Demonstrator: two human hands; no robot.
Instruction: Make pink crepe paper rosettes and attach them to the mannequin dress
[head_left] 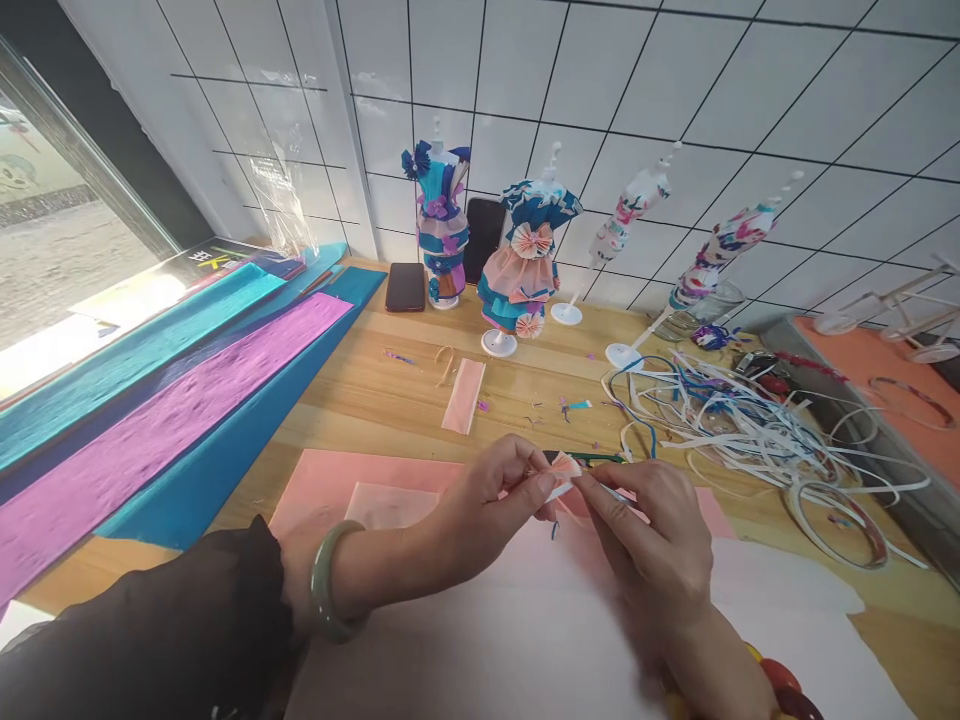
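My left hand, with a green bangle on its wrist, pinches a small fan of pleated peach-and-white crepe paper. Closed fingers of my right hand meet the right edge of this fan. A slim silvery tool shows between them; its exact kind is mostly hidden. Both hands are above white paper and pink paper sheets. Just behind the fingers lies a dark green object, partly covered. A short peach paper strip rests farther back on the wooden table.
Along the tiled wall stand several small mannequins, among them a ruffled peach-and-blue one. Purple and blue crepe paper lie left. A tangle of paper strips spreads at right. A phone lies at the back.
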